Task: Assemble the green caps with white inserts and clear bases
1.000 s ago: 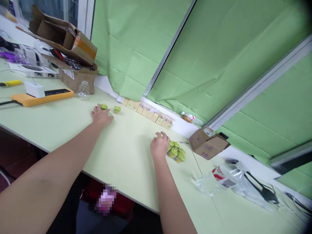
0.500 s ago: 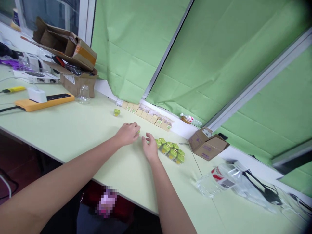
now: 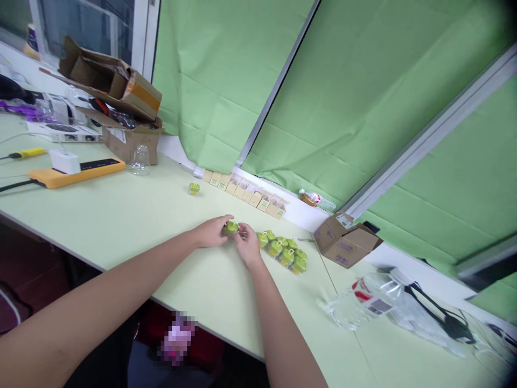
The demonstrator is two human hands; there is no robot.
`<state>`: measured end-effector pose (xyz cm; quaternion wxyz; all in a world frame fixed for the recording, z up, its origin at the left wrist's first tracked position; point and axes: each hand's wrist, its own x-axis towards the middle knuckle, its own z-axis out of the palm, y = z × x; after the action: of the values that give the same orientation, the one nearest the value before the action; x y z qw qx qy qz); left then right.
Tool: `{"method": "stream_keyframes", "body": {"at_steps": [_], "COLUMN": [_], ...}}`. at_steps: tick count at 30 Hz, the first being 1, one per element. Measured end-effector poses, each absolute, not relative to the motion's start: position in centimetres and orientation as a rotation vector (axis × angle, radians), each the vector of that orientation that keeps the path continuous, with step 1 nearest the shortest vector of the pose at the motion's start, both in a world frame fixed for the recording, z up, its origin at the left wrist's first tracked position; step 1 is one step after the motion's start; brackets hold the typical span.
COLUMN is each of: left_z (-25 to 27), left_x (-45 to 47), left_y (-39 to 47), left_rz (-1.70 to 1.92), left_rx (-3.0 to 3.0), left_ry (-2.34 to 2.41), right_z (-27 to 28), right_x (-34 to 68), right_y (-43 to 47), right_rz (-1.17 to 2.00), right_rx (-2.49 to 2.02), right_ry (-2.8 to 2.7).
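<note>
currently, one green-topped container (image 3: 231, 227) sits between left hand (image 3: 214, 231) and right hand (image 3: 247, 247)

on the pale table (image 3: 169, 210), everything can be placed from the group of green-topped containers (image 3: 283, 252), which stand packed close together, roughly in two lines.

farthest left of the group lies a yellow-handled tool (image 3: 31, 153); next comes an orange power strip (image 3: 95, 171) with a white plug-in block (image 3: 64, 161) on it. behind the strip, also well left of the group, a cardboard carton (image 3: 131, 143) has another open carton (image 3: 141, 94) on top, and a clear plastic vessel (image 3: 140, 161) is just beside the lower one.

nearer the group, but still left of it, a lone green-topped container (image 3: 194, 188) stands apart. then the person's left hand grips its container between thumb and fingers, a little left of the group. the right hand, between that container and the group, has its fingers bent at the container's right side; how firmly they hold it cannot be told, nor whether its base touches the table.

behind the group, a row of small beige boxes (image 3: 244, 191) runs along the wall. to the group's right are a brown box (image 3: 345, 240) and a large clear bottle (image 3: 365, 296), lying on its side.
</note>
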<state>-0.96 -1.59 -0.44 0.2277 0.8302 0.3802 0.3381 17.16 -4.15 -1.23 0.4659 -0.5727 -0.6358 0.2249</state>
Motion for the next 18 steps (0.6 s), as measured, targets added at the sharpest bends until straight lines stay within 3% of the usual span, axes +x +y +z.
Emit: {"method": "stream_keyframes", "body": {"at_steps": [18], "left_z": [0.1], "left_x": [-1.0], "left_y": [-2.0], "left_rz": [0.867], "left_rx": [2.282], "left_ry": [0.913], "right_z": [0.4], "right_x": [15.7], "right_y": [-5.3], "right_rz": [0.807], "right_rx": [-1.142], "right_ry": [-1.459]}}
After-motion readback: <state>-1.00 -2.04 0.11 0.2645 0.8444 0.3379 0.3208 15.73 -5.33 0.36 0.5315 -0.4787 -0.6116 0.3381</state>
